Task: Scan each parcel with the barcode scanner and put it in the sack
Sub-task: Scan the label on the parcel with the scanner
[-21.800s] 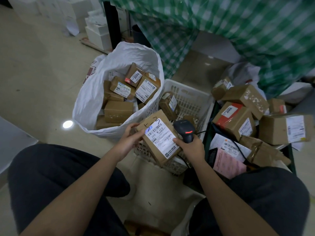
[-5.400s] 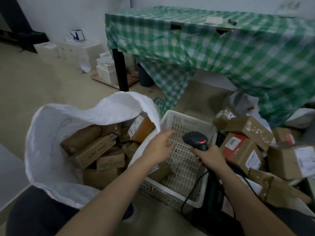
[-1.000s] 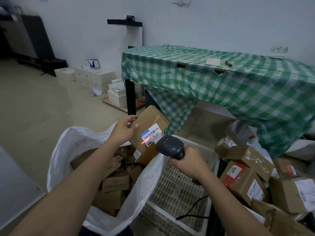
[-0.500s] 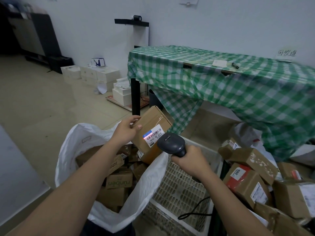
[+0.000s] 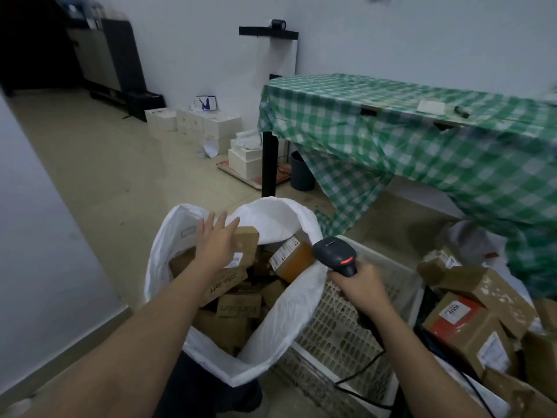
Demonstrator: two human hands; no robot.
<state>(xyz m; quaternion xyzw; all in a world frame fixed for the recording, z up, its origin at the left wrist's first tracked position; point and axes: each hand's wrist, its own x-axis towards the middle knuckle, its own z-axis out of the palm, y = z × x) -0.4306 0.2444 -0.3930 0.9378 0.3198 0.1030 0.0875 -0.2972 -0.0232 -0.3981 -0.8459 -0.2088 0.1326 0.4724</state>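
Head view looks down over both forearms at a white sack point(image 5: 280, 315) standing open on the tiled floor point(image 5: 99, 188), its mouth packed with brown cardboard parcels. Left hand point(image 5: 215, 242) hangs over the sack's far left rim with fingers straight and spread, gripping nothing; just under its palm a cardboard parcel point(image 5: 245, 247) with a white barcode label lies atop the pile inside the sack, and whether the palm touches it cannot be told. Beside it, toward the sack's right rim, a tan parcel point(image 5: 291, 262) with a label leans tilted, and lower in the pile lies a box printed "John Jeff" point(image 5: 226, 282). Right hand point(image 5: 360, 286) is clamped around the handle of a black barcode scanner point(image 5: 334, 256), whose red light glows; its black cable point(image 5: 358, 378) trails down over a white plastic crate point(image 5: 340, 336) that stands against the sack's right side. More labelled parcels point(image 5: 473, 324) are heaped on the floor right of the crate. Behind stands a bench draped in a green checked cloth point(image 5: 407, 140), with white boxes point(image 5: 208, 128) stacked along the far wall.
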